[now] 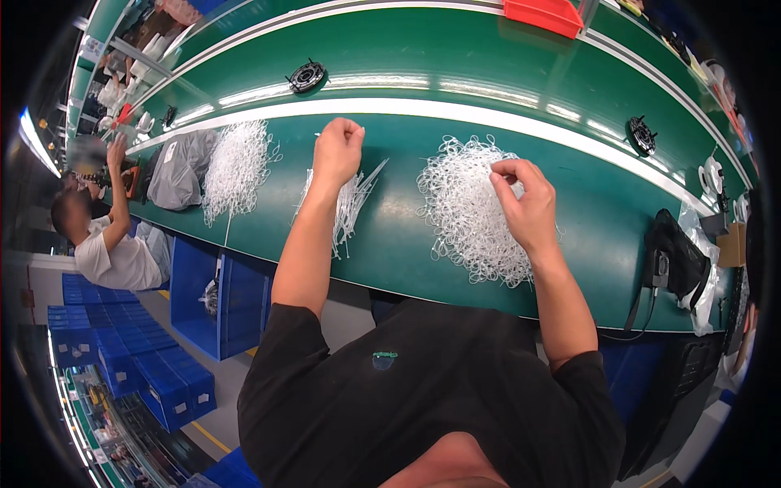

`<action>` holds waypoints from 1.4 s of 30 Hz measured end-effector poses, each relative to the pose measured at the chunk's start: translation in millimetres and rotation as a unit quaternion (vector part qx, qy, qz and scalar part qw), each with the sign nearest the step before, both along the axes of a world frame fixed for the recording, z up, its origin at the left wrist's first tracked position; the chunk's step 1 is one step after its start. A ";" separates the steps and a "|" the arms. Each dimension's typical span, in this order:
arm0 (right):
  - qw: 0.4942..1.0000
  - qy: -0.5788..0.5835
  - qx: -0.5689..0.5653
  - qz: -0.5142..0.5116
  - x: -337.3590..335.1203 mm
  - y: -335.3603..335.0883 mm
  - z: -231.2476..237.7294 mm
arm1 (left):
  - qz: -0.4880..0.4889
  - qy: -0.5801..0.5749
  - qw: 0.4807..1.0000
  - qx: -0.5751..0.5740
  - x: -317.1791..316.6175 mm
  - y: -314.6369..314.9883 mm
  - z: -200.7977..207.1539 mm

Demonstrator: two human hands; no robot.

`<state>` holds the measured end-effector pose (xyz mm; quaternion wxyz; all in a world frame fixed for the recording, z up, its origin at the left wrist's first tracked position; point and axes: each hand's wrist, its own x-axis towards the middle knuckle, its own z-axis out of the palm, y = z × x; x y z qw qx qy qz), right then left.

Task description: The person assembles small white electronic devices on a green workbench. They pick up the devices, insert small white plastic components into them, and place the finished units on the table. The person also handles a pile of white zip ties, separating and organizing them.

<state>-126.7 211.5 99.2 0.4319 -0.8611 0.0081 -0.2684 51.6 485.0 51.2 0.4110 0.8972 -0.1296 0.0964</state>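
My left hand (pixel 338 152) is closed, raised over a bundle of straight white cable ties (pixel 351 207) that lies on the green worktable (pixel 390 244). A small white end, seemingly of a cable tie, pokes out at its left side. On the right, my right hand (pixel 527 203) hangs at the upper right part of a big heap of looped white cable ties (pixel 468 215). Its thumb and forefinger meet in a pinch; what lies between them is too small to make out. Another heap of looped white ties (pixel 237 167) lies farther left.
A grey plastic bag (pixel 177 172) is beside the left heap. Round black parts (pixel 307 76) (pixel 642 136) sit on the conveyor beyond a white rail, with a red tray (pixel 543 15) farther back. A black bag (pixel 677 259) lies at right. Blue crates (pixel 195 301) and a co-worker (pixel 122 244) are left.
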 end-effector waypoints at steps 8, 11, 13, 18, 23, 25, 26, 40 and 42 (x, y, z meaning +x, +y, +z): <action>0.984 0.007 0.120 0.131 14.4 46.3 13.6 | -0.243 0.203 0.788 -0.527 -80.2 -48.6 47.8; 0.969 0.045 0.180 0.163 13.3 51.2 11.4 | -0.263 0.214 0.772 -0.538 -94.1 -60.0 40.0; 0.964 0.064 0.194 0.168 10.7 48.3 10.6 | -0.243 0.216 0.772 -0.547 -100.1 -65.6 40.0; 0.980 -0.001 0.163 0.111 8.8 42.2 7.8 | -0.216 0.218 0.814 -0.493 -111.9 -71.8 30.0; 0.947 -0.010 0.312 0.075 10.0 49.0 10.9 | -0.219 0.242 0.810 -0.487 -124.5 -78.8 24.2; 0.974 -0.024 0.210 0.076 8.8 46.5 7.0 | -0.213 0.242 0.808 -0.493 -124.6 -79.5 24.0; 0.984 -0.031 0.159 0.077 8.2 46.2 5.3 | -0.209 0.235 0.807 -0.500 -123.4 -78.7 22.9; 0.992 -0.051 0.088 0.081 8.1 48.8 2.9 | -0.206 0.222 0.810 -0.502 -119.6 -75.0 15.3; 0.992 -0.039 0.092 0.076 8.8 49.2 2.3 | -0.206 0.225 0.826 -0.473 -123.2 -75.4 16.9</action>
